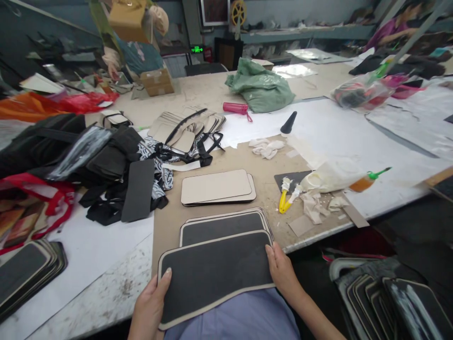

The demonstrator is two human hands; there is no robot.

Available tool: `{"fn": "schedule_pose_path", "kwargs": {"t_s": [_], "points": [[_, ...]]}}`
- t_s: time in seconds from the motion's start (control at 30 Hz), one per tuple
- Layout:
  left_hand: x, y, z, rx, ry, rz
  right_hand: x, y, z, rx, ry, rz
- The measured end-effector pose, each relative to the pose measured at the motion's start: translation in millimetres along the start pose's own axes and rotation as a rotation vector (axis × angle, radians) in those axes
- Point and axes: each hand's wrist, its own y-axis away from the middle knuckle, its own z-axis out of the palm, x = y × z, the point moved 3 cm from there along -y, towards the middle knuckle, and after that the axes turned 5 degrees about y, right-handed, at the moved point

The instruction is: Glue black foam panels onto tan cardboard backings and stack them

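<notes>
A dark grey panel with rounded corners and a beige border (217, 276) is held between my two hands, close to my body. My left hand (150, 302) grips its left end, thumb on top. At the right end my right hand (281, 269) pinches the edge, also with the thumb on top. Just beyond it lies a stack of similar dark panels (222, 227), partly covered by the held one. Farther back are stacked beige panels (216, 186) with dark undersides. The fingers under the held panel are hidden.
Right of the stacks are yellow-handled brushes (284, 200) with white paste and an orange bottle (364, 182). Black fabric pieces (106, 156) and another panel stack (28, 269) lie left. More panels (385, 302) sit low at right. A person (132, 52) stands across the table.
</notes>
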Motion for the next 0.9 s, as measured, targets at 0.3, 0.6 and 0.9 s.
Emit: {"fn": "schedule_pose_path", "kwargs": {"t_s": [0.3, 0.6, 0.9], "points": [[-3.8, 16.2, 3.5, 0.035, 0.022, 0.051, 6.7, -4.5, -3.2, -0.184, -0.168, 0.108], [-7.0, 19.1, -0.1, 0.018, 0.036, 0.082, 15.9, -1.8, -2.8, -0.282, -0.133, 0.074], [-9.3, 15.4, -2.8, 0.009, 0.009, 0.113, 11.5, 1.9, -4.1, -0.252, -0.046, -0.012]]}}
